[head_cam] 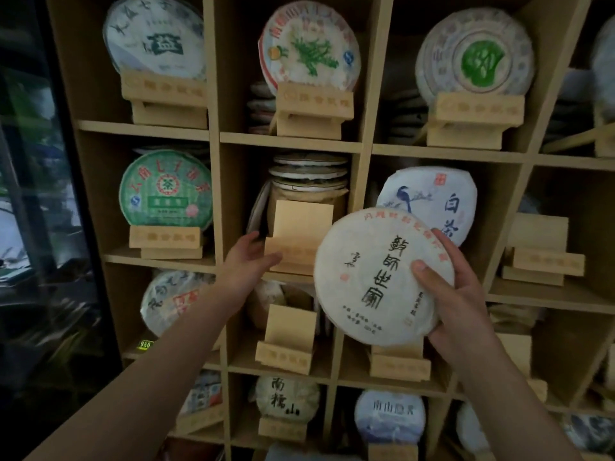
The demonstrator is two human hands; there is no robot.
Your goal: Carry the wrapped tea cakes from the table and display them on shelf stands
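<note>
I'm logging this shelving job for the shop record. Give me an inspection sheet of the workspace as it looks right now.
Surface: wooden cubby shelf, several rows of compartments.
Job's things: white wrapped tea cake, black calligraphy, held in front of the shelf; empty wooden stand in the middle cubby.
Clutter: flat stack of cakes behind that stand; displayed cakes on stands in neighbouring cubbies; further empty stands.
Hands: right hand grips the cake's right edge; left hand touches the empty stand, fingers fairly straight.
Cables: nothing seen.
Surroundings: dark glass panel at left, dim lighting.
</note>
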